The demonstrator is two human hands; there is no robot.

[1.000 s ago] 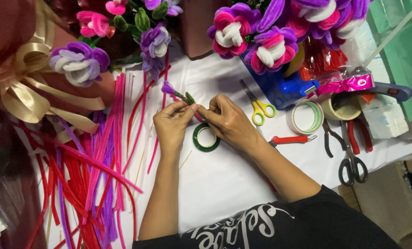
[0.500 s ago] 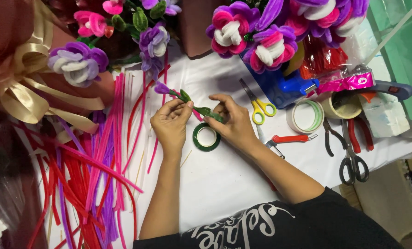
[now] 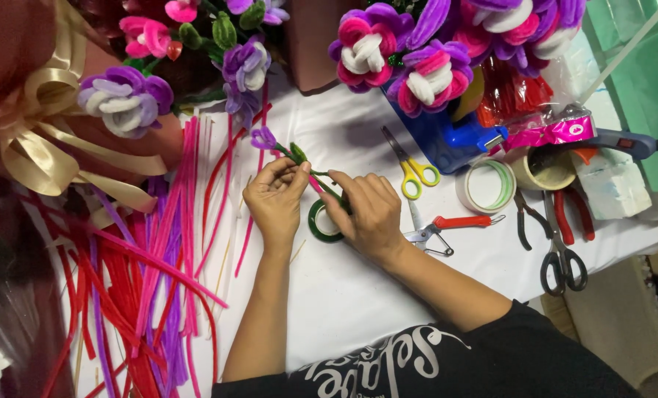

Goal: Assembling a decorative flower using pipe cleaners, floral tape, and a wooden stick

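Near the middle of the white desk (image 3: 358, 309), the left hand (image 3: 273, 199) pinches a small purple pipe-cleaner flower (image 3: 264, 138) by its stem just below the green leaf; the right hand (image 3: 366, 214) grips the lower stem together with a roll of green floral tape (image 3: 321, 223). Judged light, soft and easily bent; the fuzzy wire stem should crush or kink under pressure, so the stem, not the bloom, is the sound holding point. The tape likely tears if overstretched. Yellow-handled scissors (image 3: 413, 168) lie just beside, towards the far edge.
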